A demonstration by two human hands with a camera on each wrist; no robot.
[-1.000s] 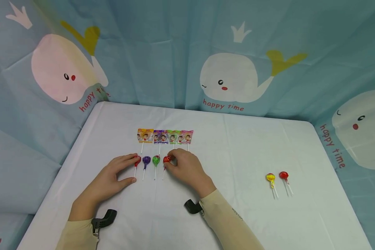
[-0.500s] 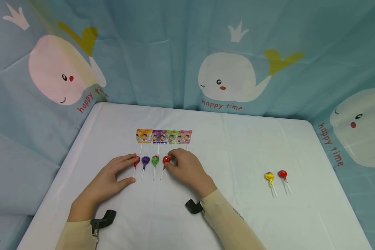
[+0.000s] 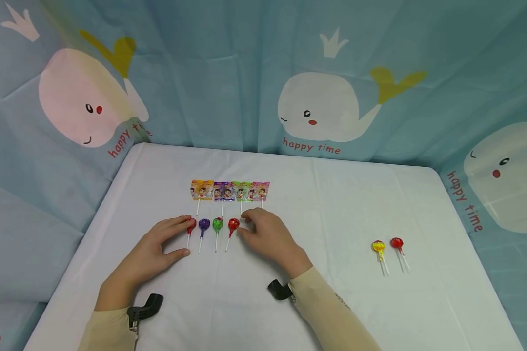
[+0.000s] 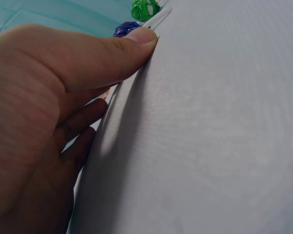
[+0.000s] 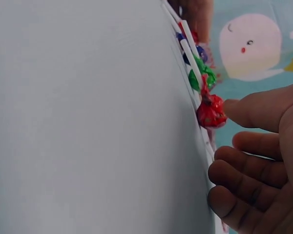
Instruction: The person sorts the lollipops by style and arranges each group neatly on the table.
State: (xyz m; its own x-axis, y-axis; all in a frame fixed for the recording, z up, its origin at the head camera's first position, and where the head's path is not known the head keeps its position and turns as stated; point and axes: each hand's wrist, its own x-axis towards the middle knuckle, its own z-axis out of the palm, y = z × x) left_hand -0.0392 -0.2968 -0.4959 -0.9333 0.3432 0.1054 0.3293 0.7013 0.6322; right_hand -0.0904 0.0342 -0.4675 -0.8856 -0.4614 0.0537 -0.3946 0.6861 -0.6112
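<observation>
Four-colour order aside, a lower row of lollipops lies on the white table (image 3: 334,214): a red lollipop (image 3: 192,224) at the left, a purple lollipop (image 3: 204,224), a green lollipop (image 3: 217,224) and another red lollipop (image 3: 233,224). My left hand (image 3: 151,251) rests by the left end, fingertips at the left red lollipop's head and thumb on the cloth near its stick. Just right of the other red lollipop is my right hand (image 3: 272,239), its fingers loosely bent and holding nothing. In the right wrist view its thumb is close beside that red head (image 5: 212,112).
Behind the row lie flat-packed lollipops in orange (image 3: 202,189), purple (image 3: 224,191), green (image 3: 242,191) and pink (image 3: 261,190) wrappers. Farther right are a yellow lollipop (image 3: 378,246) and a red one (image 3: 396,243). A blue whale-print curtain (image 3: 228,97) hangs behind the table.
My right hand has let go of the red lollipop at the row's right end and moved slightly right. That lollipop's stick had tilted slightly left before. My left hand stays put.
</observation>
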